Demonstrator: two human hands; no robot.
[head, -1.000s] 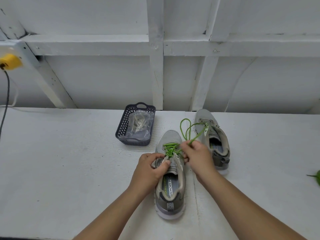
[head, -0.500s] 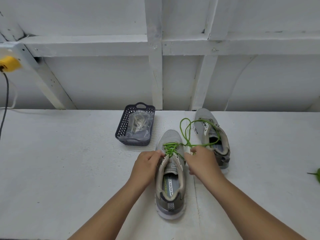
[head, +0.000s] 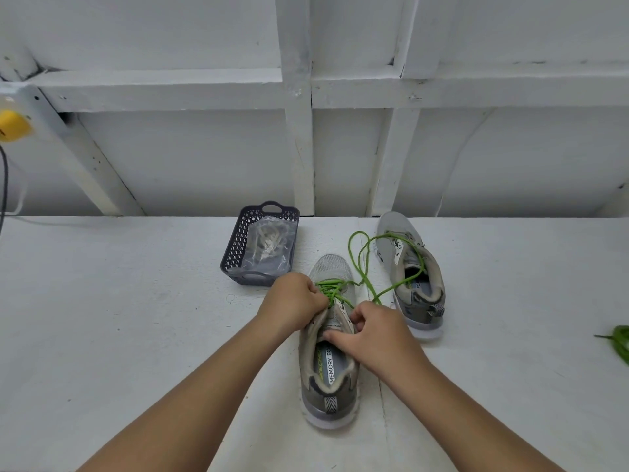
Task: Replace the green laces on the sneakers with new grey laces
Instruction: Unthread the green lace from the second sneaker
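Note:
A grey sneaker (head: 328, 379) lies in front of me, toe away, with a green lace (head: 332, 288) still threaded through its front eyelets. The loose end of that lace loops right over the second grey sneaker (head: 413, 277), which has no lace. My left hand (head: 292, 303) pinches the green lace at the near sneaker's left eyelets. My right hand (head: 371, 330) grips the tongue and right eyelet flap of the same sneaker. A clear bag of grey laces (head: 269, 245) rests in a dark basket (head: 235, 247).
A bunched green lace (head: 621, 342) lies at the right edge of the white table (head: 119, 318). A yellow plug (head: 12, 126) and black cable hang at the far left. The white wall with beams closes the back.
My right hand has let go of the green lace and come down onto the near sneaker's tongue. The freed lace now lies looped across the second sneaker. My left hand has moved up to the laces.

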